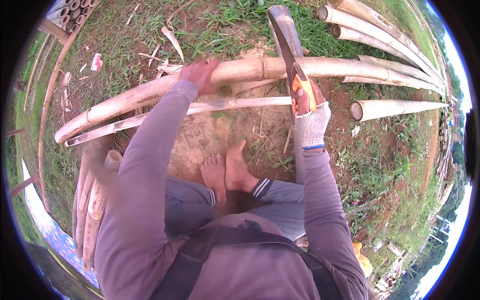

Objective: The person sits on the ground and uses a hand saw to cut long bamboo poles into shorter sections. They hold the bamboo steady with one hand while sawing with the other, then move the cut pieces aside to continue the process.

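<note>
A long, thick bamboo pole (150, 92) lies across the ground in front of me. My left hand (199, 73) presses down on top of it, fingers spread over the stalk. My right hand (311, 107), in a white fingerless knit glove, is shut on the orange handle of a hand saw (286, 40). The saw's dark blade crosses the pole near a joint and points away from me. A thin split bamboo strip (220, 105) lies just below the pole. My bare feet (227, 172) rest on sawdust-covered soil.
Several cut bamboo poles (380, 35) lie at the upper right, one short piece (395, 106) to the right. More bamboo lengths (92, 200) are stacked by my left side. Grass, dry husks and a patterned sheet (45, 220) surround the spot.
</note>
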Demonstrator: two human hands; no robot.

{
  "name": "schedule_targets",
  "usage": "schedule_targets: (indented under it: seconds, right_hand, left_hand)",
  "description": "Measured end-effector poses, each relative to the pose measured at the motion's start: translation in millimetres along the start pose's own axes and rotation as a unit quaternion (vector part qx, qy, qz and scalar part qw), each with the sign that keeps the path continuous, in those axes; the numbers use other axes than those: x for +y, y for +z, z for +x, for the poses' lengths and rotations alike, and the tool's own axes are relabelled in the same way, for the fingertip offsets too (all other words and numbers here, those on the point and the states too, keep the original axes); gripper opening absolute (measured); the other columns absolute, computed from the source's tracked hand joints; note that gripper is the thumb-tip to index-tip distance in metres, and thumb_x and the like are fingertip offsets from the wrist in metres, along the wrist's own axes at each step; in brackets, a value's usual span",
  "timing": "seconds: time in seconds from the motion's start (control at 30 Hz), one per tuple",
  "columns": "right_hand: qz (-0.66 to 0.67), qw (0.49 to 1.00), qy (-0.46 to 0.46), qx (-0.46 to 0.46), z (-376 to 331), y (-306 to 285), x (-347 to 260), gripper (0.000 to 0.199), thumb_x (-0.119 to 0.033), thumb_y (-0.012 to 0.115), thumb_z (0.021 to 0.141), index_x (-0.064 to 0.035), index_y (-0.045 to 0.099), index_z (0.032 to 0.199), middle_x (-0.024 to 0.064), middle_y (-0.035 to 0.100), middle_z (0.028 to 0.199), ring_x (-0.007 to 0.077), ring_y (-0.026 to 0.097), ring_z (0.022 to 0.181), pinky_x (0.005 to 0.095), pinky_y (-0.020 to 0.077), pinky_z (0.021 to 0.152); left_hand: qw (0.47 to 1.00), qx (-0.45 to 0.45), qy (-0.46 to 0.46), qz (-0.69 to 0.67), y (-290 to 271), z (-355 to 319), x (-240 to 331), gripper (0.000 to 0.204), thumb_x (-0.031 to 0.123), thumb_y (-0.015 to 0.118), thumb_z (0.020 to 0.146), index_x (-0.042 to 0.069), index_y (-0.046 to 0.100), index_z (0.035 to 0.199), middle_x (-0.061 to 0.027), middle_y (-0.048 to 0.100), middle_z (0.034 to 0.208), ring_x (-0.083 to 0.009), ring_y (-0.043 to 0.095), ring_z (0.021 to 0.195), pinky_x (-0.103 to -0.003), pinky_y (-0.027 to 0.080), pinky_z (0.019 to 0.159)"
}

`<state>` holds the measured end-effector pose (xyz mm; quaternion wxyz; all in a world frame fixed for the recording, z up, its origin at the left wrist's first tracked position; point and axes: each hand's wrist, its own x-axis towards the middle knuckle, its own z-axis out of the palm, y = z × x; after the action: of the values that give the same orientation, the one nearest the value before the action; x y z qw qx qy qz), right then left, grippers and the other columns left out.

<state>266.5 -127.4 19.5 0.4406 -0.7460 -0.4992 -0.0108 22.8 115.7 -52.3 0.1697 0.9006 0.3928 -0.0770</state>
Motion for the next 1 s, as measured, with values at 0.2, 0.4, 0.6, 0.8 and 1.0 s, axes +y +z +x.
schedule_targets:
  seconds: [0.2, 0.4, 0.6, 0.8, 1.0]
  right_hand:
    - [0.058, 0.98, 0.183, -0.044, -188, -104, -9, 0.069, -0.049, 0.064, 0.108, 0.0027, 0.055, 0.153, 0.0128, 0.076, 0.108, 0.0114, 0.062, 0.069, 0.0264, 0.0504, 0.06]
    - [0.107, 0.978, 0.176, -0.04, -74, -34, -6, 0.048, -0.026, 0.069, 0.109, 0.0063, 0.064, 0.144, 0.0204, 0.078, 0.116, 0.0239, 0.077, 0.098, 0.0361, 0.0624, 0.084]
    - [0.071, 0.989, 0.123, -0.049, 23, 4, -9, 0.053, -0.031, 0.078, 0.104, 0.0053, 0.066, 0.141, 0.0222, 0.078, 0.116, 0.0295, 0.077, 0.102, 0.0411, 0.0608, 0.091]
    - [0.102, 0.988, 0.098, 0.065, -45, -22, 7, 0.071, -0.033, 0.082, 0.102, 0.0009, 0.053, 0.157, 0.0212, 0.07, 0.126, 0.029, 0.071, 0.114, 0.0419, 0.0583, 0.099]
    - [0.037, 0.978, 0.205, -0.029, -175, -48, 19, 0.051, -0.022, 0.077, 0.102, -0.0003, 0.062, 0.145, 0.0184, 0.072, 0.113, 0.0283, 0.073, 0.098, 0.0434, 0.0586, 0.087]
  left_hand:
    - [1.0, -0.008, 0.006, -0.007, -1, 0, -10, 0.092, 0.037, 0.095, 0.075, 0.017, 0.05, 0.153, -0.0221, 0.068, 0.134, -0.0434, 0.07, 0.126, -0.053, 0.057, 0.108]
    - [1.0, -0.011, 0.007, 0.001, 11, -1, -5, 0.094, 0.037, 0.095, 0.075, 0.018, 0.049, 0.154, -0.0206, 0.068, 0.135, -0.0437, 0.069, 0.125, -0.053, 0.056, 0.108]
    - [0.984, 0.169, 0.044, 0.04, 19, -12, -9, 0.096, 0.045, 0.091, 0.078, 0.021, 0.047, 0.16, -0.0166, 0.055, 0.153, -0.0395, 0.052, 0.145, -0.058, 0.044, 0.119]
    - [0.95, 0.11, 0.289, 0.046, 53, -58, 14, 0.077, 0.036, 0.081, 0.09, 0.013, 0.05, 0.157, -0.0186, 0.055, 0.15, -0.0377, 0.059, 0.134, -0.054, 0.044, 0.115]
    - [0.976, -0.099, 0.165, 0.107, 52, -59, 37, 0.069, 0.012, 0.064, 0.099, 0.009, 0.038, 0.163, -0.0215, 0.063, 0.134, -0.0415, 0.071, 0.12, -0.055, 0.06, 0.095]
